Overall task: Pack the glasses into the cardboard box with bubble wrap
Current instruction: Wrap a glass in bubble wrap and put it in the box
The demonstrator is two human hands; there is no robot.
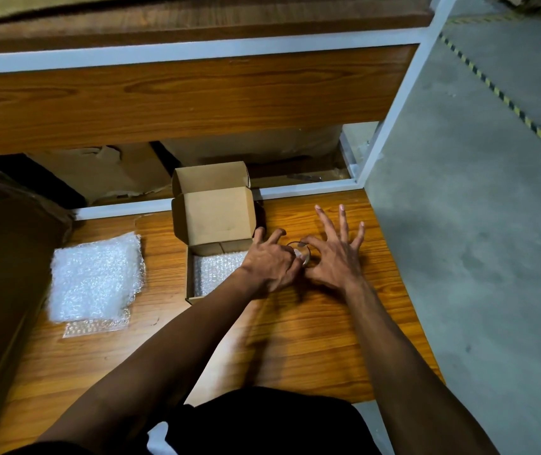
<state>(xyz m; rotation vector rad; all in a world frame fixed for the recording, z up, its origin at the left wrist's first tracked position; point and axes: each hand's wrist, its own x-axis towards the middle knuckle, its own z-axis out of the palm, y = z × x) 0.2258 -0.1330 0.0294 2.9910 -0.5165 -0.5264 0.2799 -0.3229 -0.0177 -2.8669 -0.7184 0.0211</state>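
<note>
No writing or brand shows on anything here. At centre frame both hands meet at one clear glass [299, 254] standing on the wooden table [295, 339], just right of the box [215, 224]. The left hand [270, 259] lies partly over the box's right edge, its fingers curled toward the glass and touching its left side; whether they truly clasp it cannot be told, as the glass is mostly hidden. The right hand [335, 257] has three fingers splayed wide and straight, pointing to the upper right, while its thumb and forefinger bend in to pinch the glass's rim from the right. One cardboard box is seen, open, its lid standing up toward the top of the frame, with one sheet of bubble wrap lining [216, 270] its floor. At left of frame lies a stack of bubble wrap [95, 277], at least two sheets, the lower one peeping out at the near edge. Only one glass is visible. A white metal frame [394, 119] and a wooden shelf [164, 103] cross the upper part.
</note>
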